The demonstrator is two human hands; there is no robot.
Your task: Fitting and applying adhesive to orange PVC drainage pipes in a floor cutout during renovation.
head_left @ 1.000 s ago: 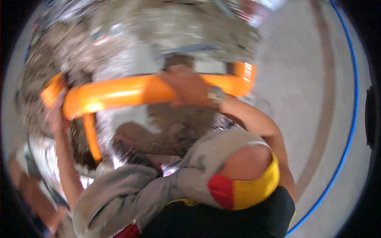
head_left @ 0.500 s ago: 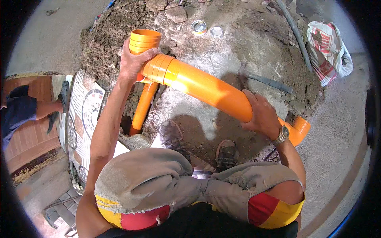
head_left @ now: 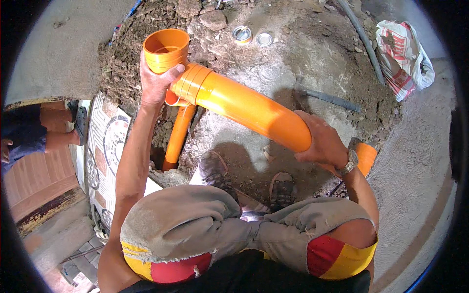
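Head view: the person's two hands are well apart, each clamped on one orange plastic pipe assembly, which slants from upper left to lower right above the dusty ground in front of the knees. The left hand [head_left: 155, 87] grips the branch fitting [head_left: 166, 57] below its open, upward-facing socket, thumb on the near side. The right hand [head_left: 325, 139] wraps around the long orange drainpipe [head_left: 249, 106] toward its lower right stretch; a wristwatch [head_left: 351, 162] circles that wrist. Just past it shows an orange elbow [head_left: 366, 157], partly hidden by the arm. Below the fitting, a thinner orange pipe [head_left: 179, 136] stands tilted in a hole; whether the two touch is unclear. Beyond the drainpipe lie a hammer [head_left: 333, 99], an opened tin [head_left: 242, 35], its round lid [head_left: 264, 39] just beside it, and a white-and-red sack [head_left: 406, 58].
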